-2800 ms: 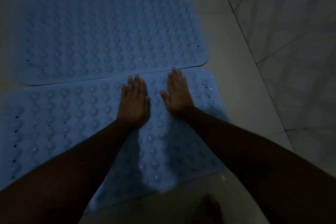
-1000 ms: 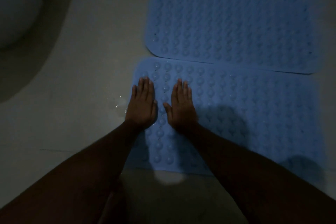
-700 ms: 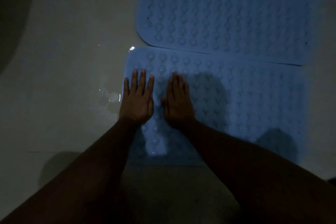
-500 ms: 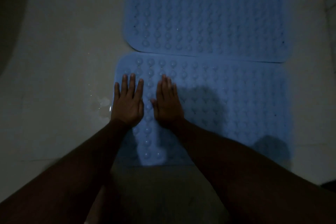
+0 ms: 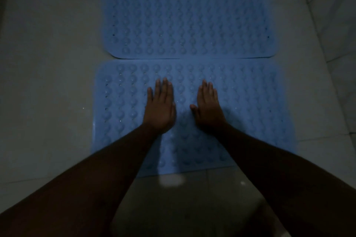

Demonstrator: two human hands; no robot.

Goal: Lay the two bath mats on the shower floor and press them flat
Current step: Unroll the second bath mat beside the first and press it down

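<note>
Blue near mat (image 5: 250,102) flat on shower floor (image 5: 48,82), abutting far mat (image 5: 188,19). Left hand (image 5: 160,110), right hand (image 5: 209,109) palms down, spread flat on near mat, holding nothing. No readable writing.

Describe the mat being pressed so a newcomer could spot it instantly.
On the pale tiled shower floor lie two blue studded mats, long edges meeting. The pressed mat is nearer the person. Unlike the far mat, it has the left hand and right hand flat on it.
</note>
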